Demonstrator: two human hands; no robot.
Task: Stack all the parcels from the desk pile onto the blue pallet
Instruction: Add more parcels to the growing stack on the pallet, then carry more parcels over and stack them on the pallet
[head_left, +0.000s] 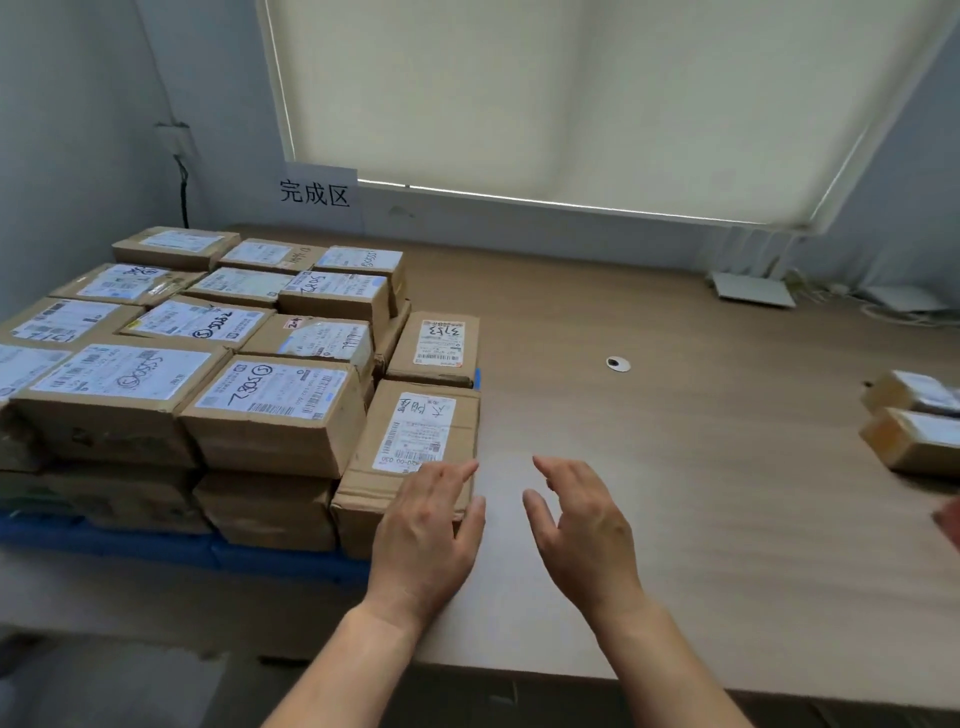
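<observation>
— Fingers (452, 475) on my left hand (426, 525) are straight and spread over the near corner of the front parcel (415, 431). Whether they press on it I cannot tell. My right hand (582, 530) hangs loose and empty above the desk (675, 322), just beside that box.

— Where does the parcel sit?

— On the blue pallet (156, 545), at its front right corner, against the taller stack (275, 410).

— So square it up before you move off?

— That's my thinking. I'd nudge it flush with the neighbour (436, 348) behind it and keep its edge inside the pallet. I'd push flat-handed, since the cardboard looks soft enough to dent.

— And what's left?

— The desk pile (914, 431) at the far right edge, well apart from my hands. I can make out at least two boxes there. I judge the job nearly done.
</observation>
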